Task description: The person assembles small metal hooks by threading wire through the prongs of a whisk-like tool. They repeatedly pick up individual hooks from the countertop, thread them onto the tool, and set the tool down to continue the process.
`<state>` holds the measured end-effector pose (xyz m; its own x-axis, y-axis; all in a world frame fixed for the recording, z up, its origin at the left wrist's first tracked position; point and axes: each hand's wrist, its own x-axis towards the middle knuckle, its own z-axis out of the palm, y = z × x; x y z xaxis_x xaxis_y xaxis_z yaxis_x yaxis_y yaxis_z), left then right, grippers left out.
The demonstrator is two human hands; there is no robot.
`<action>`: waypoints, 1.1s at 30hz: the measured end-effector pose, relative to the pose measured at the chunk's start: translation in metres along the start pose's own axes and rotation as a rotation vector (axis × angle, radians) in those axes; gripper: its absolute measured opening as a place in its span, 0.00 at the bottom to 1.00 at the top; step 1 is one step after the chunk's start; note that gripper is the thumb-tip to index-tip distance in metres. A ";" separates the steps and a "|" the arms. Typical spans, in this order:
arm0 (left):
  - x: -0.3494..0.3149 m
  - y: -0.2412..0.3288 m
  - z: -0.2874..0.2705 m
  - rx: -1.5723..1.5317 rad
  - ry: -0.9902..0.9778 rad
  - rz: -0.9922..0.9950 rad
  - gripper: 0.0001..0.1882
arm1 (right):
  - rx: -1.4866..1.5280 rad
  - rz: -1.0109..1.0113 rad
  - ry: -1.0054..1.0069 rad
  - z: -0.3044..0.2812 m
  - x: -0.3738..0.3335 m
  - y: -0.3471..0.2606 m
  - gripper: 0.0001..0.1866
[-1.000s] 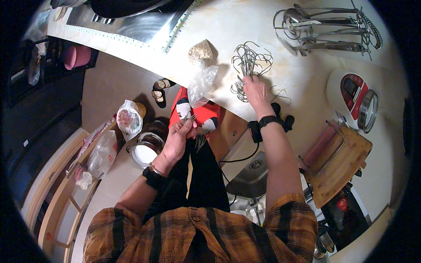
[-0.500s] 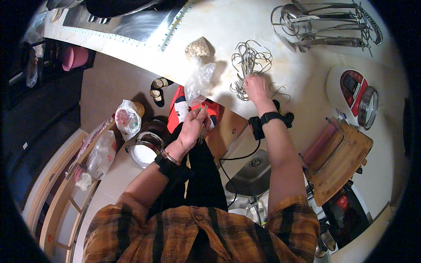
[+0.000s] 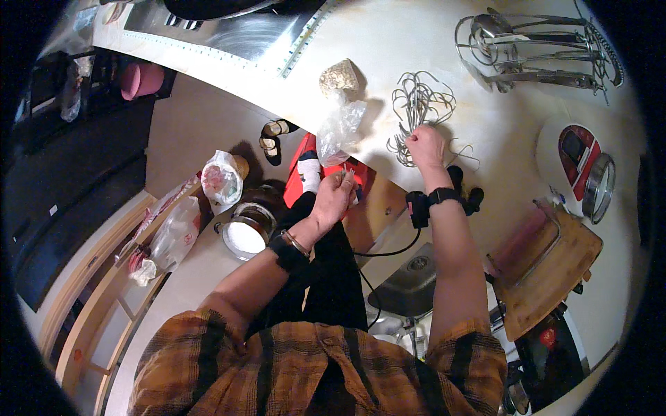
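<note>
A loose pile of thin metal hooks [image 3: 418,104] lies on the pale countertop. My right hand [image 3: 426,144] is at the pile's near end, its fingers curled closed on the hooks there; the fingertips are partly hidden. Off the counter's front edge, my left hand [image 3: 333,197] is closed round a few metal hooks, with thin ends poking out above the fingers. Just beyond it a crumpled clear plastic bag [image 3: 342,128] droops over the edge. The bag's far end holds pale, grainy contents [image 3: 340,76].
A rack of metal utensils [image 3: 534,52] lies at the far right. Nearer are a red-and-white appliance [image 3: 579,149], a wooden cutting board [image 3: 551,277] and a sink [image 3: 409,281]. A pot [image 3: 244,239] and a lined bin [image 3: 222,184] stand at left. A black cable [image 3: 388,254] crosses near the sink.
The whole view has shifted, moving the scene right and slightly down. My left hand has turned a little, and less of its hooks shows. My right hand stays at the pile.
</note>
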<state>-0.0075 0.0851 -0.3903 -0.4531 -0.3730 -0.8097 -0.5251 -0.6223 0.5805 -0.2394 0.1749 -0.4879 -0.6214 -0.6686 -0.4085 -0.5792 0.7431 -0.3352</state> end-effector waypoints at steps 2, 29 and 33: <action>-0.001 0.001 -0.004 0.201 0.026 -0.016 0.19 | 0.058 0.054 0.023 0.001 -0.004 0.000 0.08; 0.131 0.050 -0.082 1.669 0.310 1.169 0.05 | -0.070 0.134 0.688 0.064 -0.044 -0.022 0.05; 0.137 0.038 -0.087 1.770 0.221 1.135 0.07 | -0.085 0.131 0.759 0.067 -0.047 -0.024 0.05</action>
<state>-0.0267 -0.0499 -0.4864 -0.9853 -0.1643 -0.0473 -0.1664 0.9851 0.0430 -0.1610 0.1904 -0.5174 -0.8613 -0.4341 0.2639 -0.4952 0.8335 -0.2450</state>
